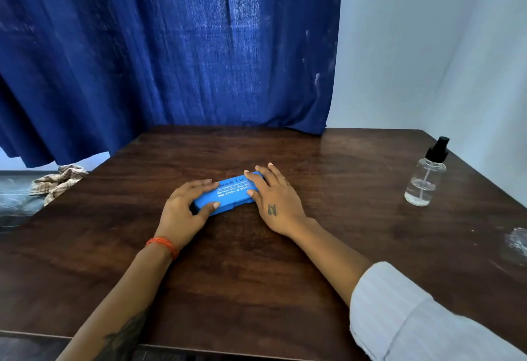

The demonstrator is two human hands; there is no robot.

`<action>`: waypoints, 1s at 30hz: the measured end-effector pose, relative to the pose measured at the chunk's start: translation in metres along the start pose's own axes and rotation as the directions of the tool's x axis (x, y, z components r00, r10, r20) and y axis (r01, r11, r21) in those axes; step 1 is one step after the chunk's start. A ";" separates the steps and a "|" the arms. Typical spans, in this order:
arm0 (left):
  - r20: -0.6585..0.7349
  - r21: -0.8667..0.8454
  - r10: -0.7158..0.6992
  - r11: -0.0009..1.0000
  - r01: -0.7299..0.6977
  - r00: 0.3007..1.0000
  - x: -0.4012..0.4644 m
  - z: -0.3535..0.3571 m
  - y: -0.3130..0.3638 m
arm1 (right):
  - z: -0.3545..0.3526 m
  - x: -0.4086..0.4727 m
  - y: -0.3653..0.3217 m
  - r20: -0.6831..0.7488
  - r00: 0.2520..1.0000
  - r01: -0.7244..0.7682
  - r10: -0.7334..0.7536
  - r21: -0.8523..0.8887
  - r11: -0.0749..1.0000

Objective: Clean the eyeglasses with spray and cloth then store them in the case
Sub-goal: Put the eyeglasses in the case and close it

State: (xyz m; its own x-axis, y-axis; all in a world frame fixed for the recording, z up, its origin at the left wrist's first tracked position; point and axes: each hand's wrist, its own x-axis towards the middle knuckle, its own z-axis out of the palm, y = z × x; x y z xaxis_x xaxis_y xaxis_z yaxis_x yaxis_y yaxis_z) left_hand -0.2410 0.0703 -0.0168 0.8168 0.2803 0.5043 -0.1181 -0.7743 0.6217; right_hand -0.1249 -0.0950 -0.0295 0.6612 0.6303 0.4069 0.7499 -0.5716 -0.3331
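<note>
While it lies shut at the table's [256,275] centre, both hands rest on the blue case [228,194].

The left hand [182,209] cups the case's near-left end, fingers spread over the lid and thumb on the near edge; the right hand [278,199] lies flat on the far-right end, fingers together. A spray bottle [425,176] stands upright far right, well apart. A checked cloth [58,181] sits off the table's left edge, under a blue curtain [171,47].
</note>
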 end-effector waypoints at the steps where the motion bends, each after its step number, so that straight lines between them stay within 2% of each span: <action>1: 0.003 0.001 -0.004 1.000 0.004 1.000 0.000 0.000 0.000 | 0.000 0.000 0.000 0.005 1.000 0.002 -0.002 -0.023 1.000; 9: 0.023 0.062 0.007 0.998 -0.008 1.000 -0.002 -0.001 0.004 | -0.013 0.004 -0.007 0.136 0.991 0.051 -0.017 -0.246 0.968; 13: 0.066 0.097 0.021 0.995 -0.028 0.998 0.000 0.000 0.010 | -0.030 0.012 -0.003 0.286 0.955 0.140 -0.080 -0.197 0.970; 16: 0.113 0.129 0.046 0.990 -0.061 0.993 0.006 0.006 0.016 | -0.038 0.009 0.013 0.244 0.952 0.245 -0.184 -0.253 0.936; 21: 0.209 0.109 0.118 0.984 -0.143 0.971 0.027 0.033 0.027 | -0.054 -0.003 0.052 0.179 0.963 0.248 -0.202 -0.290 0.924; 26: 0.296 0.004 0.199 0.978 -0.210 0.934 0.048 0.066 0.044 | -0.080 -0.028 0.086 0.155 0.980 0.169 -0.121 -0.344 0.924; 30: 0.384 -0.039 0.206 0.978 -0.207 0.900 0.065 0.092 0.068 | -0.106 -0.043 0.102 0.135 0.991 0.053 -0.003 -0.371 0.927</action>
State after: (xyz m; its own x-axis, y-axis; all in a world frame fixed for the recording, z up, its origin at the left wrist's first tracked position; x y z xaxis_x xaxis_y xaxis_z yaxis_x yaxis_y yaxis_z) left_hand -0.1441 -0.0160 0.0036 0.9276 -0.1247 0.3522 -0.3065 -0.7929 0.5266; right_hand -0.0790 -0.2363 0.0085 0.6562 0.6969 0.2894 0.7219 -0.6914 0.0282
